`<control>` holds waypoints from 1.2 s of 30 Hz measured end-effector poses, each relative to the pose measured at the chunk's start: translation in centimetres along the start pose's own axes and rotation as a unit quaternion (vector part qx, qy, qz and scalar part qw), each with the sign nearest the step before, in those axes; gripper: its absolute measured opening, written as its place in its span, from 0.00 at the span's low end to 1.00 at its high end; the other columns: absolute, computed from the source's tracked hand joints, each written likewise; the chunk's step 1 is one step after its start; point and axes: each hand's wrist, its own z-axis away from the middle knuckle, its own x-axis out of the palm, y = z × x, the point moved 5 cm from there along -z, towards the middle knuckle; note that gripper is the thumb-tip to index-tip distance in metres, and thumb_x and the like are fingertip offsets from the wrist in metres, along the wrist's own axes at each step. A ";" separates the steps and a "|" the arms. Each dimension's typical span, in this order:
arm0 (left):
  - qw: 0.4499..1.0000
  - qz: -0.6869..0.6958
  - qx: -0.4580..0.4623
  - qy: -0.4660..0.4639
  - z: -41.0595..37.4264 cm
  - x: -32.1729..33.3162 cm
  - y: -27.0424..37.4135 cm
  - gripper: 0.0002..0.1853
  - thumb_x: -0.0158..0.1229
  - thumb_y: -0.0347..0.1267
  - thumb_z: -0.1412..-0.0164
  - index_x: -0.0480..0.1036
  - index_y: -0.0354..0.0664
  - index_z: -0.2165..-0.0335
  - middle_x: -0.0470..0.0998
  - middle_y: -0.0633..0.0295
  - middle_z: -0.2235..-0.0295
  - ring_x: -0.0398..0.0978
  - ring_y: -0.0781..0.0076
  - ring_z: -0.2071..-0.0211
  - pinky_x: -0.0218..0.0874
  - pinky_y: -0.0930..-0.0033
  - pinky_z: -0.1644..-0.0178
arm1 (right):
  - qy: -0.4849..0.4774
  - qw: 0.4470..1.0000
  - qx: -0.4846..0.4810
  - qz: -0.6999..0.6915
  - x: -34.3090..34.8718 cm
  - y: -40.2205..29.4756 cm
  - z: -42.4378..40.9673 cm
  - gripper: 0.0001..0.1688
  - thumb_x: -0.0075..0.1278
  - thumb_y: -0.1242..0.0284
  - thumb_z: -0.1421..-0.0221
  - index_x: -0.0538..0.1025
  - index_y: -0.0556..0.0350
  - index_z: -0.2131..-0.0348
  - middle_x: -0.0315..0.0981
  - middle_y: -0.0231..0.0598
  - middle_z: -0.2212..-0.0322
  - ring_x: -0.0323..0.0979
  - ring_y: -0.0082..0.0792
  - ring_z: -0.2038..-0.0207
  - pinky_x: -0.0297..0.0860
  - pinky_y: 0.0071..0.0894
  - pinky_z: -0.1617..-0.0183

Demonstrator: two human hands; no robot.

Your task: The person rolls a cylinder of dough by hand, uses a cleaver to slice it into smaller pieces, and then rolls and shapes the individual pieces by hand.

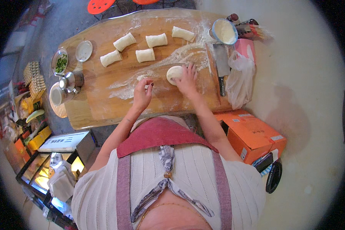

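A round, flattened piece of dough [174, 74] lies on the floured wooden tabletop [97, 95]. My right hand [188, 80] is at its right side, the thumb on its lower edge and the other fingers spread along the far edge. To the left, my left hand [143, 93] hovers near a patch of flour [123, 89]; its fingers are bent, the thumb stands apart, and I see nothing held. Beyond both hands lie several rolled dough pieces, among them a front one [145, 55], a left one [111, 58] and a far right one [183, 34].
A bowl of flour [224, 31] stands at the far right, above a cleaver [221, 60] and a plastic bag [240, 80]. At the left are a bowl of chopped greens [61, 61], a small dish [84, 51] and a metal pot [70, 81]. An orange carton [253, 132] sits below right.
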 end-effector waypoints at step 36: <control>0.996 0.046 -0.057 -0.045 1.2 -1.0 2.7 0.08 0.52 0.27 0.35 0.76 0.36 0.60 0.80 0.56 0.66 0.78 0.70 0.64 0.70 0.67 0.61 | -0.026 0.997 -0.073 -0.018 -4.5 1.1 -16.2 0.40 0.57 0.69 0.50 0.60 0.63 0.41 0.54 0.53 0.39 0.51 0.55 0.37 0.50 0.52 0.34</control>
